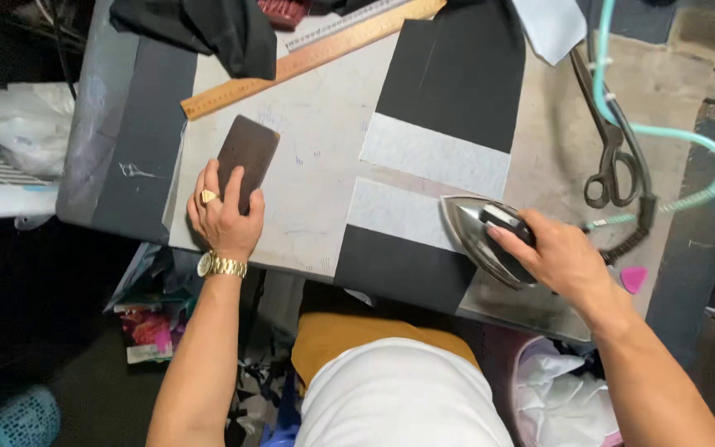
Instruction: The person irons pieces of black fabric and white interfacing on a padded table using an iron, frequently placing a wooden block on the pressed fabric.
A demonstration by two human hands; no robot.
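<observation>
Overhead, right hand [560, 257] grips the handle of a metal iron [477, 236] at the edge of black fabric with white interfacing [432, 153]; left hand [225, 215] curls over a dark wooden block [246, 153]. Pressing seems best done slowly, iron flat, cord clear

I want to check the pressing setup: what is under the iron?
The iron, gripped by the right hand, rests on a white strip edging black fabric. What lies directly beneath its soleplate is covered.
</observation>
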